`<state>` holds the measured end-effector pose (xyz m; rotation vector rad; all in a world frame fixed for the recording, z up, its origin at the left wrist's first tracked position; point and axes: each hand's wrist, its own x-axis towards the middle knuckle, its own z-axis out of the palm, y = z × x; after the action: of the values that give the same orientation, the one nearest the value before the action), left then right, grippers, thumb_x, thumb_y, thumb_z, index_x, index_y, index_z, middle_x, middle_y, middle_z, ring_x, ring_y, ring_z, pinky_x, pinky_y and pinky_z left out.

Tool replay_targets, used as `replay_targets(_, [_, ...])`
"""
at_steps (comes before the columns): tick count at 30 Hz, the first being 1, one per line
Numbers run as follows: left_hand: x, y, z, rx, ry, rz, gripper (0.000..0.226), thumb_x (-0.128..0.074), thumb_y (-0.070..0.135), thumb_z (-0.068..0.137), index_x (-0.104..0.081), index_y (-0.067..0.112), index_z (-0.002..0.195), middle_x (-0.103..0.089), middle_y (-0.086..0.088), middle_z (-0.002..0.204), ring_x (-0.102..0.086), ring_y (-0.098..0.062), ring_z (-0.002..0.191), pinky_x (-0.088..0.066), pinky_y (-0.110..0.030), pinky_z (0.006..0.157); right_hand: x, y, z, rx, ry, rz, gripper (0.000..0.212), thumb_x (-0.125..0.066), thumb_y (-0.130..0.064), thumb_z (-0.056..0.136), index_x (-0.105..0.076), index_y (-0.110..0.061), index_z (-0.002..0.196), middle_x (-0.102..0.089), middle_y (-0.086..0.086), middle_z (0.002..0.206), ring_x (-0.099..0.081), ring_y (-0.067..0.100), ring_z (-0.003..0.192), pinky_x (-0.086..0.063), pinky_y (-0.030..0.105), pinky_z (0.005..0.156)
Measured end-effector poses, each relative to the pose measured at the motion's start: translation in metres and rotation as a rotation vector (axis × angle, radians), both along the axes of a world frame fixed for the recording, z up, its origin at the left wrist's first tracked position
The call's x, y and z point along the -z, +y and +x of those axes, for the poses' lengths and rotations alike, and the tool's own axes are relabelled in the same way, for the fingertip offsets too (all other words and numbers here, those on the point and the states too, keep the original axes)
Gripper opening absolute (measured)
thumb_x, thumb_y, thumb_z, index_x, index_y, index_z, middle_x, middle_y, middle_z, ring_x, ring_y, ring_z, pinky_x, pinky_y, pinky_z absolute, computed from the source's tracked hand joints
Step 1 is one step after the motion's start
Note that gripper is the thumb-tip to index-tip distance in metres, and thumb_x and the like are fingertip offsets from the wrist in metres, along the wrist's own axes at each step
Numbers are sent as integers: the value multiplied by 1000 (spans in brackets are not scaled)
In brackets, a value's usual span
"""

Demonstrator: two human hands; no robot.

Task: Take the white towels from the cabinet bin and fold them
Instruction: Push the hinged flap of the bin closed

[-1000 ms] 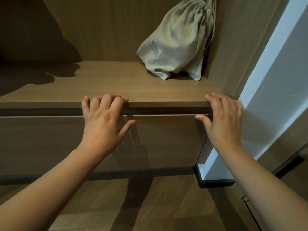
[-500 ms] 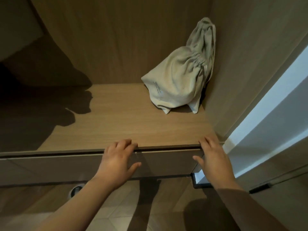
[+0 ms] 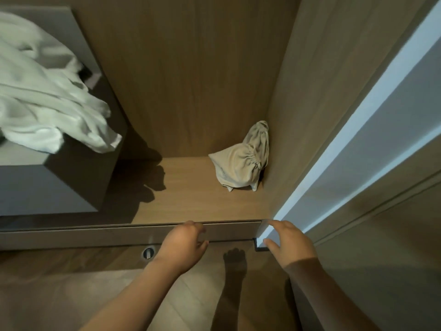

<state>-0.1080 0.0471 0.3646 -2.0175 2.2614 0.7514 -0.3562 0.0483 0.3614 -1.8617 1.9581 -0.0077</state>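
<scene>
Rumpled white towels (image 3: 47, 103) spill over the rim of a grey bin (image 3: 47, 187), which stands on the left of the wooden cabinet shelf (image 3: 202, 194). My left hand (image 3: 183, 247) is at the drawer front (image 3: 95, 235) below the shelf. Its fingers curl over the panel's top edge and the thumb sits under it. At the panel's right end, my right hand (image 3: 290, 244) has relaxed fingers and holds nothing. Both hands are well to the right of the bin and below it.
A beige drawstring bag (image 3: 241, 161) leans in the shelf's back right corner. A white door edge (image 3: 358, 130) runs along the right side. A bare foot (image 3: 235, 259) and a round metal fitting (image 3: 148, 253) are on the wood floor below.
My view has risen and pulled back, so the bin with the towels has come into sight at the left. Both hands stay at the drawer front's top edge.
</scene>
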Motion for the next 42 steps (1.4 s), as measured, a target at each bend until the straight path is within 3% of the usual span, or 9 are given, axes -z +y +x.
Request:
replay_targets(6, [-147, 56, -15, -46, 67, -65, 44, -54, 39, 94, -49, 23, 135, -57, 1, 129, -57, -17, 113, -48, -30, 93, -155, 57, 3, -63, -45, -48, 47, -57, -40, 95, -48, -25, 139, -52, -3, 139, -52, 13, 124, -45, 24, 100])
replay_targets(12, [-227, 113, -26, -123, 117, -126, 45, -57, 40, 93, -50, 23, 134, -58, 0, 129, -56, -18, 116, -48, -32, 94, -243, 104, 1, -141, -83, -80, 43, -62, -39, 93, -52, -27, 132, -56, -5, 128, -58, 13, 111, -52, 26, 89])
replay_targets(18, [-264, 147, -28, -213, 149, -177, 43, -59, 38, 92, -51, 25, 133, -57, 4, 128, -58, -12, 110, -49, -27, 92, -279, 128, -15, -121, -131, -122, 41, -66, -37, 90, -56, -27, 129, -58, -9, 127, -57, 9, 111, -52, 24, 91])
replay_targets(26, [-310, 154, -8, -309, 109, -276, 43, -59, 41, 91, -52, 30, 132, -57, 8, 131, -56, -7, 114, -49, -24, 94, -321, 103, 6, -270, -227, -217, 40, -66, -36, 90, -56, -30, 128, -58, -12, 126, -55, 5, 110, -45, 19, 86])
replay_targets(35, [-343, 156, 61, -470, 117, -351, 42, -58, 43, 91, -51, 33, 131, -58, 13, 127, -56, -3, 112, -48, -21, 94, -347, 59, 99, -439, -320, -265, 36, -69, -36, 88, -59, -33, 122, -58, -13, 117, -54, 5, 105, -47, 23, 85])
replay_targets(42, [-352, 142, 160, -530, 94, -396, 40, -55, 45, 93, -51, 32, 130, -56, 13, 129, -53, -3, 115, -46, -23, 97, -359, 25, 205, -492, -332, -293, 38, -68, -36, 89, -57, -34, 125, -57, -15, 122, -48, -2, 102, -41, 13, 80])
